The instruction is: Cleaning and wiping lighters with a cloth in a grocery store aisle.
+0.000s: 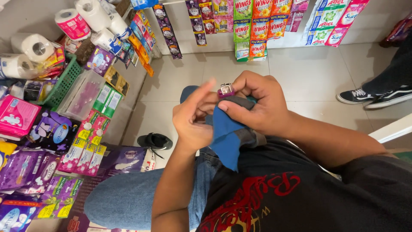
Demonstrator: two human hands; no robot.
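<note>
A pale tiled floor [309, 73] carries a black shoe [155, 140] near the knee and black-and-white sneakers [377, 96] at far right. On the left, a bench [128, 103] holds a green basket [64, 83], pink boxes [83, 144] and purple packets [25, 169].

Pale square floor tiles [309, 73] with thin grout lines fill the centre. White wall [386, 25] from 12 to 2 o'clock, hung with strips of sachets [257, 30]. Grey shelf [128, 86] from 8 to 11 o'clock, crowded with paper rolls [34, 46], a green basket [64, 83] and coloured packets [81, 146]. Even, flat light. White ledge edge [392, 129] at 3 o'clock.
</note>
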